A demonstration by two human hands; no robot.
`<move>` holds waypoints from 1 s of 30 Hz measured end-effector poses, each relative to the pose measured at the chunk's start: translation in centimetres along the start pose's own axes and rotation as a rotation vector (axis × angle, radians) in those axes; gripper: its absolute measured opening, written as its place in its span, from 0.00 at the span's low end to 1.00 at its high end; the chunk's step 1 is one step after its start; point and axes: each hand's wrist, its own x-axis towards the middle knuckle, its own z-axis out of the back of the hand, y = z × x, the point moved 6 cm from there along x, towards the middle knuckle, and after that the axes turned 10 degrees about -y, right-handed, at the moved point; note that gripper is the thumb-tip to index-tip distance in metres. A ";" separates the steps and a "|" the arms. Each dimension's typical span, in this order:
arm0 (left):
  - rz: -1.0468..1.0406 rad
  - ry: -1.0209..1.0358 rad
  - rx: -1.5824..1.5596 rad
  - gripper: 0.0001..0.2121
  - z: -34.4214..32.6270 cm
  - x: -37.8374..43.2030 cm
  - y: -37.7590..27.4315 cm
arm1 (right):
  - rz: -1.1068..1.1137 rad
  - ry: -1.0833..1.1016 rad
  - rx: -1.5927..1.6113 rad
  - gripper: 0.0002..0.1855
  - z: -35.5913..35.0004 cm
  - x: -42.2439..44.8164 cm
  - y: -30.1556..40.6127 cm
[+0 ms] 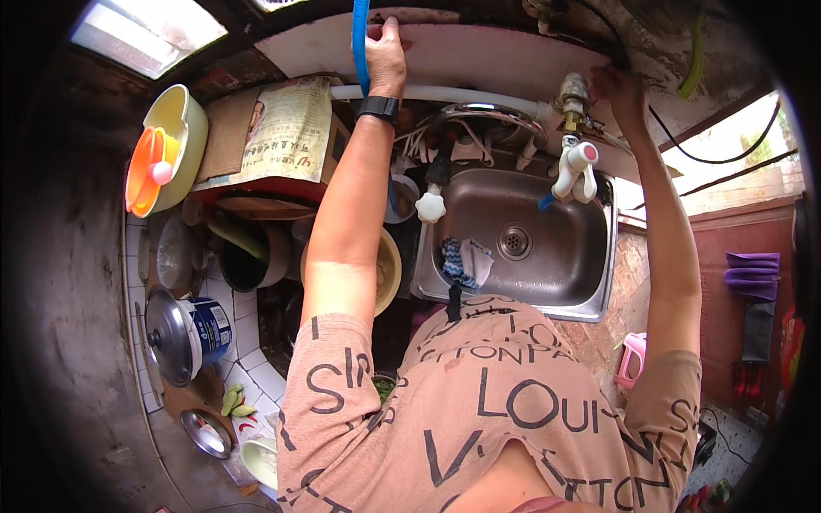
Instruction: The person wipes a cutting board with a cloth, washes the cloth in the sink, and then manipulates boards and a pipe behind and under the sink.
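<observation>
My left hand (385, 58), with a black band on its wrist, is raised at the top of the view against a long white board (474, 58). A blue hose (360, 45) runs down across the finger side of this hand. Its fingers are partly hidden, so its grip is unclear. My right hand (619, 93) is up at the board's right part, beside a metal pipe fitting (574, 93). Shade blurs those fingers. Below that fitting, a white tap (576, 170) with a blue outlet end hangs over a stainless steel sink (558, 256).
A blue-and-white cloth (467, 261) lies in the sink. A second white tap knob (430, 206) is at its left. Yellow and orange basins (168, 160) stand on a paper-covered box (288, 128). A lidded pot (176, 336) is at left. Black cables (712, 151) hang at right.
</observation>
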 end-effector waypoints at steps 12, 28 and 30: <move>-0.356 0.127 0.367 0.10 -1.6 -5.4 -0.1 | -0.337 0.333 0.184 0.23 0.8 3.2 -14.6; -0.397 0.339 0.654 0.10 -4.9 -5.5 2.1 | -0.117 -0.084 0.027 0.12 10.6 -9.7 -1.7; -0.432 0.344 0.713 0.13 -4.6 -4.4 4.6 | -0.123 -0.090 0.054 0.12 10.6 -10.3 -2.0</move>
